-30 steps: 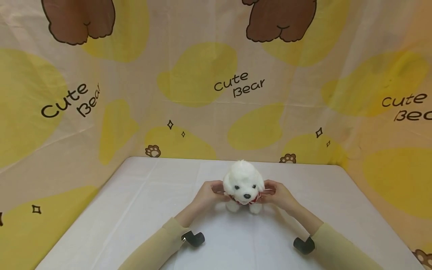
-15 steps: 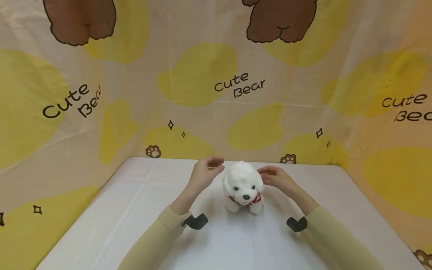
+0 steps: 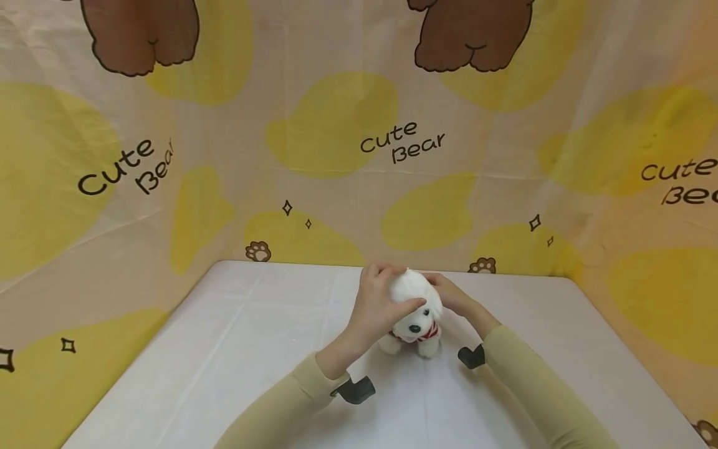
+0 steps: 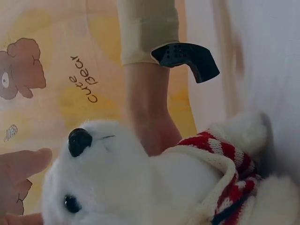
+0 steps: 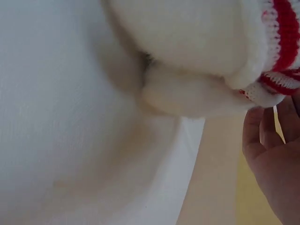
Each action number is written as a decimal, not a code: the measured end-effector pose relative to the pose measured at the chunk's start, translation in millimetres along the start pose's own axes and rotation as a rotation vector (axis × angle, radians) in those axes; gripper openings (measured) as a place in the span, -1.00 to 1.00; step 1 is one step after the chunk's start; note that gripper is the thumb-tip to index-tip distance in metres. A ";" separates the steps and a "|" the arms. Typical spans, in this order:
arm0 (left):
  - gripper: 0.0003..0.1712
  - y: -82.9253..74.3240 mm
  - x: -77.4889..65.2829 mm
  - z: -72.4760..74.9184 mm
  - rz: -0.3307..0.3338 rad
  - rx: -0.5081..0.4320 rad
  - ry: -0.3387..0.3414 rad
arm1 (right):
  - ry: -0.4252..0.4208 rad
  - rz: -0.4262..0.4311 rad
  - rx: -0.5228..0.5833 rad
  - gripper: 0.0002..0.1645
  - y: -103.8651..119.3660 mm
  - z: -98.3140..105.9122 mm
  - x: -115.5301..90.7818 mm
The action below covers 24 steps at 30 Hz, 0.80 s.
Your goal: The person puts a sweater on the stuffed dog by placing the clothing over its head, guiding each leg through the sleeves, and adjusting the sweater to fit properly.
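Observation:
A white plush dog with a black nose and a red-and-white knitted sweater stands on the table, facing the head camera. My left hand lies over the side and top of its head. Its thumb extends across the front of the forehead, and the other fingers reach over the crown. Behind the dog's other side is my right hand, its fingertips hidden by the head. In the right wrist view, the relaxed fingers of this hand lie right at the sweater.
The dog stands toward the back of a white-covered table. Patterned cloth with bear prints and lettering hangs behind it and on both sides. Black wrist cameras stick out from both sleeves, low over the tabletop.
Both hands first rested at the dog's sides, then lifted. The left hand has since moved right onto its head, and the right hand has shifted inward behind it. The dog has hardly moved.

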State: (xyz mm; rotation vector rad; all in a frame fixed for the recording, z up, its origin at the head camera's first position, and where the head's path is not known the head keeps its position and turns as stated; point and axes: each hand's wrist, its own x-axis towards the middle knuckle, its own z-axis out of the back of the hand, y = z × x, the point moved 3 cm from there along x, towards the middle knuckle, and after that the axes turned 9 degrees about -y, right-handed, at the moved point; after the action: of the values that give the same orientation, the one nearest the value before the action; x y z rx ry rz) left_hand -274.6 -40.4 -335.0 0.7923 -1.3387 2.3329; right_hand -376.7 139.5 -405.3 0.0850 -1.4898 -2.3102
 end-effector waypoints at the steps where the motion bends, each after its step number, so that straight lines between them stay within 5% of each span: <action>1: -0.40 0.3 0.1 -0.6 -0.007 0.004 -0.001 | -0.002 0.002 -0.025 -0.56 -0.4 0.4 -0.6; 8: -0.43 7.0 5.6 2.5 -0.032 0.020 0.012 | -0.036 0.030 -0.174 -0.57 -2.7 4.8 -3.0; 17: -0.45 34.1 26.1 13.4 0.139 -0.100 0.156 | -0.072 -0.023 -0.275 -0.69 -3.5 18.5 -19.0; 24: -0.54 60.4 44.7 18.4 0.240 -0.207 0.285 | -0.130 -0.164 -0.257 -0.62 0.0 20.4 -41.2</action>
State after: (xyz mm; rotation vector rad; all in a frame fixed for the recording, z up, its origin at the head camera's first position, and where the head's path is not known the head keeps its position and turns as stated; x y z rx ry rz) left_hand -336.8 -85.9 -341.0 0.2363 -1.5797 2.3201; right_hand -343.9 171.6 -402.9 -0.0144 -1.2715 -2.6660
